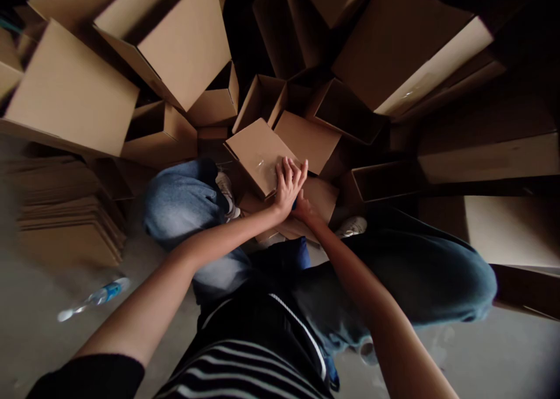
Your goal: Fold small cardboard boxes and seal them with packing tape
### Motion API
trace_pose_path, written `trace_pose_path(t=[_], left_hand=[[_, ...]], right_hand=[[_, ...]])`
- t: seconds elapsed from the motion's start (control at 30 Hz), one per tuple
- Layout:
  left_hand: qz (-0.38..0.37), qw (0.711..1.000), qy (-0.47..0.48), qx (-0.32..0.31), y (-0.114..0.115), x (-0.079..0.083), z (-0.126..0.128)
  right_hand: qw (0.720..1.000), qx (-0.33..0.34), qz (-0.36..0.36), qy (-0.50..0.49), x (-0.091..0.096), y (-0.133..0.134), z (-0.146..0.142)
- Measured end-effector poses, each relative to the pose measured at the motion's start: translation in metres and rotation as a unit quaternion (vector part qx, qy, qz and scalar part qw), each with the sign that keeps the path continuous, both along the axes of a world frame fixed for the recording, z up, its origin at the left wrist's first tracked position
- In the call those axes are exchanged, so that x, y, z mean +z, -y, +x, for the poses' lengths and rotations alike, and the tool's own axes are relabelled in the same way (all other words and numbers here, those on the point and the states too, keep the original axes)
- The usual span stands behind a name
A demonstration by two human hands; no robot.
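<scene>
The small cardboard box (258, 158) lies tilted in front of the person, and its top has a shiny strip of clear tape (261, 164). The left hand (286, 186) is on the lower edge of this box, with the fingers spread wide and the palm open, so it presses on the box more than it grips. The right hand (305, 209) is just below the left hand and partly hidden by it. It seems half curled, but I cannot tell if it has hold of something. A small blue object (294, 204) shows between the two hands; it is too hidden to name.

Around the box, many other cardboard boxes (184, 49) lie at different angles, some of them open, and they close the view in front of the hands. One open box (258, 98) stands just above the small box. The person's knees in jeans (186, 203) are close below it, with a white shoe (352, 227) on the right side. On the concrete floor (39, 305) at the left there is a stack of flat cardboard sheets (65, 212) — and near it, a plastic water bottle (98, 298) lies on its side.
</scene>
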State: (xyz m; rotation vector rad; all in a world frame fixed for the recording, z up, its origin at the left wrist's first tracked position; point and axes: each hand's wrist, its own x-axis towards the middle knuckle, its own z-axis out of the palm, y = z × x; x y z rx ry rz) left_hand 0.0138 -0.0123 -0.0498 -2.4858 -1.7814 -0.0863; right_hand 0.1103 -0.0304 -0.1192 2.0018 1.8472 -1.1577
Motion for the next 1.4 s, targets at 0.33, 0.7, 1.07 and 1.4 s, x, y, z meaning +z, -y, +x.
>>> trace_pose_path(t=[0.33,0.7,1.07,1.4], left_hand=[[-0.007,1.000,-0.009,-0.020,-0.002,-0.009,0.000],[-0.021,1.000,-0.004,-0.021,-0.002,-0.012,0.001],[0.009,1.000,0.000,-0.025,-0.001,-0.022,0.000],[-0.030,0.999,-0.001,-0.031,-0.004,-0.014,-0.001]], right_hand=[[1.000,-0.008,-0.005,-0.004,0.004,-0.001,-0.002],[1.000,-0.006,-0.002,-0.004,0.002,-0.001,-0.001],[1.000,-0.013,-0.001,-0.007,0.000,-0.001,-0.001],[1.000,-0.010,0.003,-0.006,-0.001,-0.001,-0.001]])
